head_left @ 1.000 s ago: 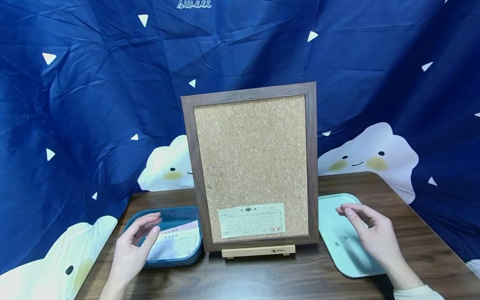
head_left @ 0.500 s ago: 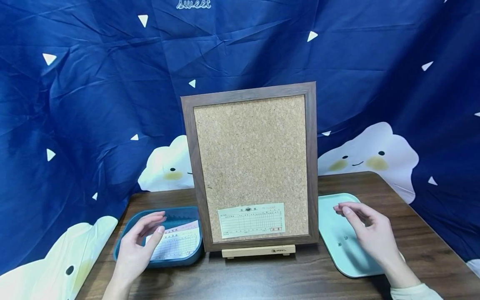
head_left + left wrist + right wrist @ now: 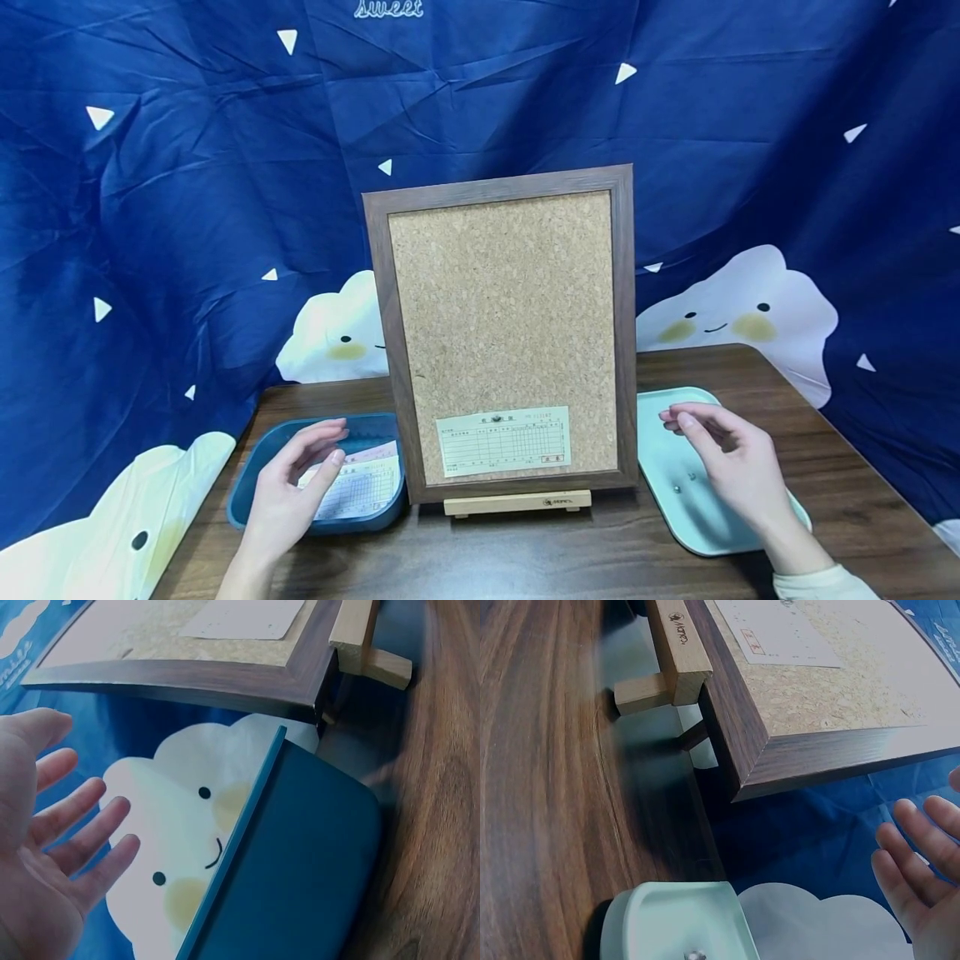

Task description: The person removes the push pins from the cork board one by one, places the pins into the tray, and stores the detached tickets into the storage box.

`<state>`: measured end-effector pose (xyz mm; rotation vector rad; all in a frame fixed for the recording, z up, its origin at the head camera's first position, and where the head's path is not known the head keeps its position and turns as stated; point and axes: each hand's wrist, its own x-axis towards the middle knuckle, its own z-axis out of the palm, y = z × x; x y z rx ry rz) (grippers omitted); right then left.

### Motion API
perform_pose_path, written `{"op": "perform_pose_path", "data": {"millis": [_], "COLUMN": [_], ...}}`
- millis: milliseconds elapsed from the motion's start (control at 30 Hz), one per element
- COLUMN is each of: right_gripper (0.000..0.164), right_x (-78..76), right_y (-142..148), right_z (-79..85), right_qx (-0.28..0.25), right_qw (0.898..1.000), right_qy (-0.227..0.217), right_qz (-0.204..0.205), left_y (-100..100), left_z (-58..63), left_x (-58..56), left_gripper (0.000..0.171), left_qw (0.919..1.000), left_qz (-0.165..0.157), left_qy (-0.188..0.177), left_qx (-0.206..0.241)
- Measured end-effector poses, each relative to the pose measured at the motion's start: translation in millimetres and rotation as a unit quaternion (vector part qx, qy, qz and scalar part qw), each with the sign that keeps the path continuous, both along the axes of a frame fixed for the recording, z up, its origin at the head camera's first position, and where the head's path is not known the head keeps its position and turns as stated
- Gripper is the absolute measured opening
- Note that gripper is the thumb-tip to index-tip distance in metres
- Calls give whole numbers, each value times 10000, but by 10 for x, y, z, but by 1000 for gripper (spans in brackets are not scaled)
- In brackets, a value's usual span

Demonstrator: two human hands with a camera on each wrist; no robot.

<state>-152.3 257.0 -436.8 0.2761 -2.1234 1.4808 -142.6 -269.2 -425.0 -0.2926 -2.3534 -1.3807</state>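
Observation:
My left hand (image 3: 288, 483) hovers over a blue plastic tray (image 3: 238, 483), its fingers loosely spread and holding nothing. White and pink printed slips (image 3: 367, 487) lie inside that tray, partly hidden by the hand. At the other side, my right hand (image 3: 742, 467) is held above a mint green tray (image 3: 660, 442), fingers relaxed; the right wrist view shows the same hand (image 3: 922, 877) with spread fingertips. A few tiny metal pieces (image 3: 677, 489) lie in the mint tray. Between the hands stands a framed corkboard (image 3: 510, 308), with a pale green form slip (image 3: 502, 450) fixed low on it by a dark pin (image 3: 497, 419).
A light wooden easel (image 3: 517, 502) supports the corkboard on the dark brown wooden table (image 3: 525, 558). Behind everything hangs a blue cloth (image 3: 480, 83) printed with clouds and white triangles. The board's frame separates the two trays.
My left hand has drifted right across the blue tray, covering more of the slips. The right hand has shifted slightly left. The board and its slip have stayed put.

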Motion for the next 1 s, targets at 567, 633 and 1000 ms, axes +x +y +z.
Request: {"op": "perform_pose_path", "data": {"millis": [567, 633, 1000], "right_gripper": [17, 17, 17], "right_x": [6, 0, -14], "right_y": [-79, -92, -171], "right_z": [45, 51, 96], "right_qx": [268, 237, 22], "right_qw": [9996, 9997, 9992], "right_qy": [-39, 6, 262], "right_qz": [-22, 17, 305], "left_y": [139, 157, 268], "left_z": [-50, -55, -42], "left_x": [-36, -40, -83], "left_gripper": [33, 33, 32], "left_qw": [9970, 9967, 9939], "left_qz": [-625, -658, -913], "left_qy": [289, 316, 271], "left_qx": [352, 363, 558]}}
